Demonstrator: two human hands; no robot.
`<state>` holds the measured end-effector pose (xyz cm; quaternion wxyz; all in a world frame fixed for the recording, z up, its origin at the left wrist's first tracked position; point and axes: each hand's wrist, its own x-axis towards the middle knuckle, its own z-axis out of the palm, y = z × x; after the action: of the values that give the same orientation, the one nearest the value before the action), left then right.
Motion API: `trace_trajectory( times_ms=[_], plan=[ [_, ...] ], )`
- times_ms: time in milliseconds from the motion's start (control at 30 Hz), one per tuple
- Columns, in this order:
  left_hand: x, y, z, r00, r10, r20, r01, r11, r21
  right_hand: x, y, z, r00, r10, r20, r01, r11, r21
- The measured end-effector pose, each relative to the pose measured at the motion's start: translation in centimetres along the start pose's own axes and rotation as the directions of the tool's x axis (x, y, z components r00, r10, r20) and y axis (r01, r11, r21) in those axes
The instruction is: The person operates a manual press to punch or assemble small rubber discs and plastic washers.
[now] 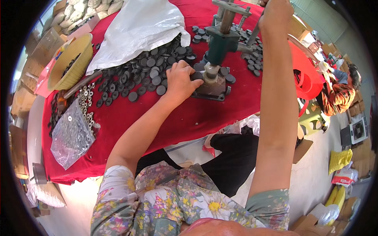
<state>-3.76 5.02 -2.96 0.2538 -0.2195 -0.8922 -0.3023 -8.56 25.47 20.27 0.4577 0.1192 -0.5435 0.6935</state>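
Observation:
A green hand press [220, 43] stands on the red-covered table, its metal base plate toward me. Up at the top right, my right hand [277, 17] is closed around the end of the press's metal lever [254, 35]. My left hand [181, 80] is just left of the press's lower die [212, 70], thumb and fingers closed on a dark round disc [196, 76]. A large heap of black round discs [147, 65] spreads left of and behind that hand. More of them [254, 59] lie right of the press.
A white sack [141, 27] lies over the heap. At the left are a yellow basket [75, 59], loose metal washers [87, 100] and a clear plastic bag [71, 135] of small parts. A red bucket [303, 74] stands at the right; beyond it another person [340, 92] sits.

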Motion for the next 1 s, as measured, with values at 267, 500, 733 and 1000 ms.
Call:
trace_trajectory(
  times_ms=[267, 500, 733, 1000],
  plan=[
    [2.1, 2.4, 3.4, 0.992, -0.1, 0.077, 0.111, 0.981, -0.159, -0.2, -0.8, -0.4, 1.0, -0.007, -0.022, 0.006, 1.0, -0.016],
    [0.4, -0.7, -0.1, 0.994, -0.089, -0.068, 0.081, 0.99, -0.112, -5.1, -2.9, -3.7, 0.972, -0.029, 0.231, -0.048, 0.946, 0.32],
    [-3.5, -6.9, -10.1, 0.984, -0.172, -0.041, 0.171, 0.985, -0.033, -23.8, 0.6, -11.7, 0.892, -0.424, 0.156, 0.435, 0.899, -0.045],
    [-7.5, -8.8, -12.8, 0.952, -0.29, 0.096, 0.29, 0.957, 0.019, -16.0, -3.6, -8.1, 0.917, -0.343, 0.205, 0.358, 0.933, -0.043]
  ],
)
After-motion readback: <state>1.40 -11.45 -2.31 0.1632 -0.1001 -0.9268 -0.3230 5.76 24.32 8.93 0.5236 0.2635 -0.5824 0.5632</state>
